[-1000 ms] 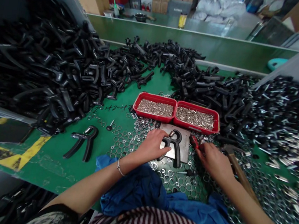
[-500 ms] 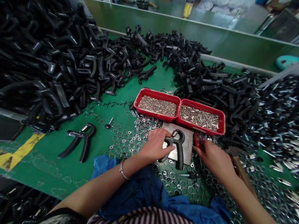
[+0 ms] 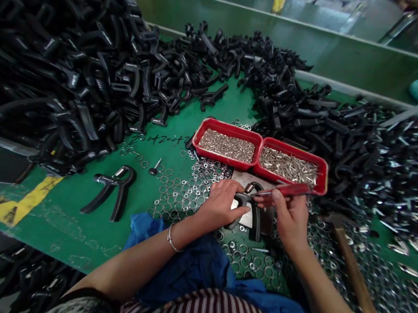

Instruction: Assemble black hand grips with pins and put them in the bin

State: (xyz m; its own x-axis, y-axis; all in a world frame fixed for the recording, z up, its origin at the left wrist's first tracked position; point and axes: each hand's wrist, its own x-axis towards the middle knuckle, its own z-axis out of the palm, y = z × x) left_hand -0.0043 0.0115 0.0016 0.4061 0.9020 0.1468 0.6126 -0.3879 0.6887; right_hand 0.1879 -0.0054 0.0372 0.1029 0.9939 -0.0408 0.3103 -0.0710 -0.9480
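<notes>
My left hand (image 3: pixel 221 202) is closed on a black spring hand grip (image 3: pixel 257 220), which lies over a small metal plate (image 3: pixel 240 178). In my right hand (image 3: pixel 294 217) is a red-handled screwdriver (image 3: pixel 293 189). Its thin metal shaft points left, with the tip at the hand grip just below the spring; whether it touches cannot be made out. Another black hand grip (image 3: pixel 123 193) with a spring lies on the green table to the left. Two red trays stand just behind my hands: the left tray (image 3: pixel 224 161) holds tiny metal parts, the right tray (image 3: pixel 322 177) small pins.
Black handles (image 3: pixel 100 74) are heaped at left and back. Loose metal rings (image 3: pixel 172 198) lie around the plate. A wooden-handled hammer (image 3: pixel 355 275) rests at right, near piled metal parts (image 3: pixel 412 206). A blue cloth (image 3: pixel 194 263) lies at the table's front edge.
My right hand has brought the red screwdriver up and left from beside the plate to the hand grip. My left hand keeps its hold. The camera view has shifted slightly.
</notes>
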